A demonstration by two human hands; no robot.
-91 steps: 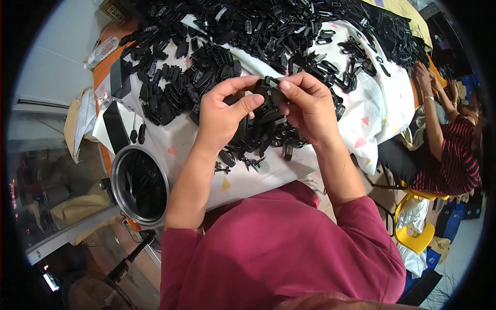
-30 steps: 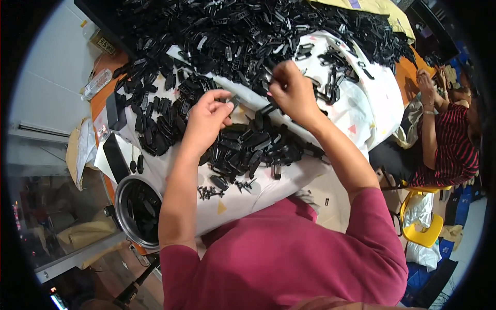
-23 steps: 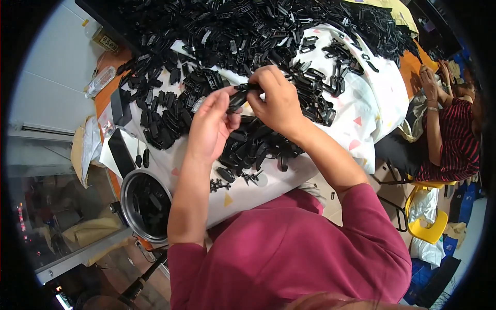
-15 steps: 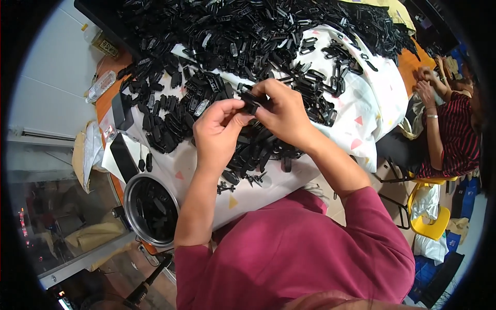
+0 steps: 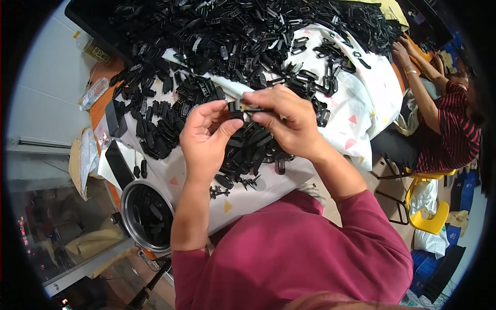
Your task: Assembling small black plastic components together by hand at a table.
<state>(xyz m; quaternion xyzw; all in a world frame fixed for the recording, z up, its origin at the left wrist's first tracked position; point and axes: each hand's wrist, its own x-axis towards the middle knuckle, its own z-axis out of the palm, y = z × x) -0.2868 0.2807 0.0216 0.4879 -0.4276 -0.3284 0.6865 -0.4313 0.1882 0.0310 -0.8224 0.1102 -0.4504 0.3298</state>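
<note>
In front of my chest, my left hand [image 5: 204, 135] pinches a small black plastic part [image 5: 236, 110] between thumb and fingertips. From the other side my right hand [image 5: 289, 120] grips a thin black piece that meets this part; whether they are one item or two I cannot tell. Under and beyond both hands lies a large heap of black plastic parts [image 5: 243, 41], many of them oblong frames. Several small dark parts [image 5: 250, 182] lie on the patterned white cloth [image 5: 258, 199] nearer my body.
A round metal tin [image 5: 135, 240] with black parts inside stands at the left table edge. Close by are a dark phone [image 5: 119, 164] and a clear plastic bottle [image 5: 94, 93]. Bunched cloth [image 5: 356, 101] lies right. Another person in a striped top [image 5: 454, 134] reaches to the heap's far right.
My hands have drawn slightly apart and the black part shows more clearly between them. The other person's hands have moved up and left to the heap.
</note>
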